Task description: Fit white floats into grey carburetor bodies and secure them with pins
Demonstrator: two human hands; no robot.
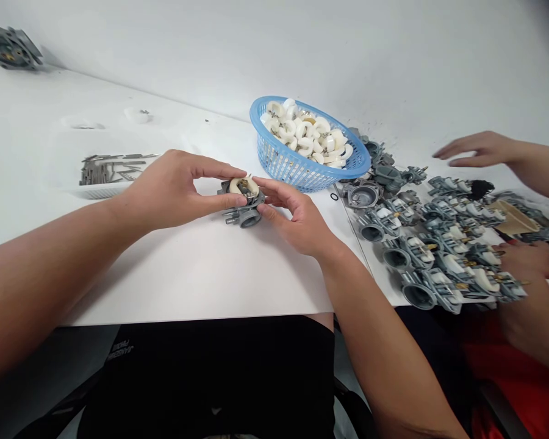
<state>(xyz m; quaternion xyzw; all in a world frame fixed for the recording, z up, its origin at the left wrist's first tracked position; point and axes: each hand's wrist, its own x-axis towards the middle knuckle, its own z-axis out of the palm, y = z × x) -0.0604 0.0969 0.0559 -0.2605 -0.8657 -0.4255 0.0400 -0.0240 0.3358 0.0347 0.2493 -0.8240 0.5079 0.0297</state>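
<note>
A grey metal carburetor rests on the white table between my hands, its round bore facing me. A cream-coloured ring-shaped float sits on its upper side. My left hand grips the carburetor from the left, its thumb lying across the float and its forefinger along the far edge. From the right, my right hand holds the body between thumb and fingers. Just beyond stands a blue plastic basket heaped with white floats.
To the left lies a clear tray of thin metal pins. Rows of carburetors fill the right side, with a small black ring near them. Another person's hands are over and beside those rows. One carburetor stands far left.
</note>
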